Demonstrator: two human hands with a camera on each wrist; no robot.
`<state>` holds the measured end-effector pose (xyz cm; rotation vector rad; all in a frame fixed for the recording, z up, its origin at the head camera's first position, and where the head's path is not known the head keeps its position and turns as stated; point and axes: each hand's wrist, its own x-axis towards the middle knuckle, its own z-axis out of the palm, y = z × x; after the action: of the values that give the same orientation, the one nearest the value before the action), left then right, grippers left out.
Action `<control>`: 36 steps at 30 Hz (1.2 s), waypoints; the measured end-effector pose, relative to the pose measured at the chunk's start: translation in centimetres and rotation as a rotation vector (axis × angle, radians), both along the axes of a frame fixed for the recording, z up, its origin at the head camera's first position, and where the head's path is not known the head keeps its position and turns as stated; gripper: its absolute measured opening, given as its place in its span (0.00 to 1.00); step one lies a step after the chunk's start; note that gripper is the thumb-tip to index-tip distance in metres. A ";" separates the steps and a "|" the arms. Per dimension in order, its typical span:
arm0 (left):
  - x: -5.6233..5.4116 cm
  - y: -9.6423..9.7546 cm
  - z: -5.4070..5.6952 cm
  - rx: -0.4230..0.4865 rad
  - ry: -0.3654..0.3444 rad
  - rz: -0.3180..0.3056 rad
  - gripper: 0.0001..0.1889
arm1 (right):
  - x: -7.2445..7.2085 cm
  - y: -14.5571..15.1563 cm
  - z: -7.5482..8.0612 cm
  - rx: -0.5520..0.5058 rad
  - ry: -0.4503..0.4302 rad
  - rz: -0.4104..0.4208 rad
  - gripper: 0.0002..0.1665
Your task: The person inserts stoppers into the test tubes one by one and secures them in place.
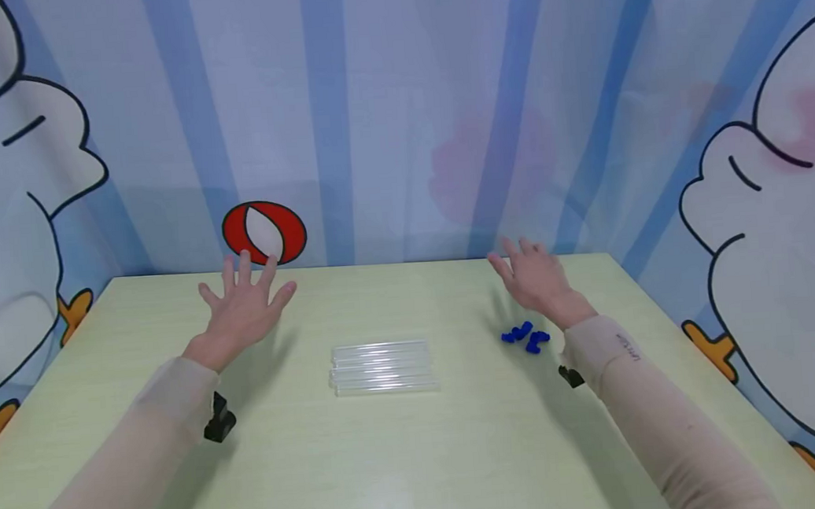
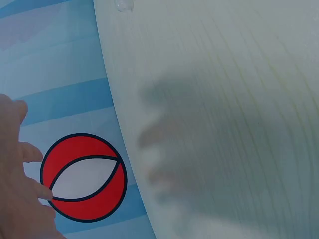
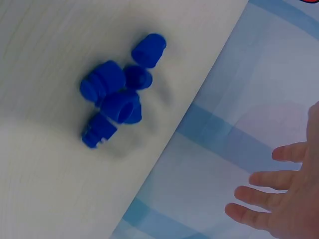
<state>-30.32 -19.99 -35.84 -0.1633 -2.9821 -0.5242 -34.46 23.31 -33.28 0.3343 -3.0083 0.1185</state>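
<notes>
My left hand [image 1: 241, 309] hovers over the far left of the table with its fingers spread, holding nothing. Over the far right, my right hand [image 1: 539, 281] is also held out with fingers extended and nothing in it. A row of several clear tubes [image 1: 383, 368] lies side by side near the table's middle, between the hands. Several small blue caps [image 3: 119, 103] lie in a loose cluster just below the right hand, some with their hollow ends showing in the right wrist view. In the left wrist view, fingers [image 2: 31, 152] show at the left edge.
The pale wood-grain table [image 1: 365, 462] ends at a blue striped curtain [image 1: 398, 113] behind it. A red and white ball [image 1: 292, 229] is printed on the curtain, and large cartoon figures flank both sides. Black wrist mounts [image 1: 219, 419] sit under the sleeves.
</notes>
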 end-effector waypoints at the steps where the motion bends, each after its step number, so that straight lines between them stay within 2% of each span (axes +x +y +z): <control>1: 0.0 0.0 0.0 -0.002 -0.001 0.002 0.39 | 0.0 0.2 0.1 0.029 0.003 -0.005 0.41; 3: 0.1 0.0 0.0 -0.008 -0.004 0.008 0.38 | 0.1 0.6 0.2 0.083 0.006 -0.009 0.38; 6: 0.1 0.1 -0.1 -0.016 -0.010 0.015 0.36 | 0.3 1.4 0.4 0.129 -0.014 -0.010 0.24; 9: 0.1 0.0 -0.1 -0.022 -0.020 0.019 0.36 | 0.3 2.1 0.4 0.133 -0.071 0.016 0.14; 14: 0.1 0.0 -0.3 -0.031 -0.036 0.018 0.35 | 0.5 3.0 -0.1 0.111 -0.221 0.093 0.18; 19: 0.0 0.1 -0.5 -0.038 -0.039 0.013 0.35 | 0.6 3.5 -0.7 0.063 -0.328 0.152 0.15; 27: -0.2 0.3 -0.8 -0.063 -0.045 0.012 0.34 | 0.1 4.2 -1.8 -0.011 -0.369 0.198 0.12; 36: -0.2 0.6 -1.0 -0.067 -0.048 0.013 0.35 | -0.2 4.2 -2.4 0.003 -0.387 0.181 0.11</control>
<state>-30.53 -19.41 -36.81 -0.1383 -3.0474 -0.4326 -34.68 27.54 -35.64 0.6547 -3.3509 0.2183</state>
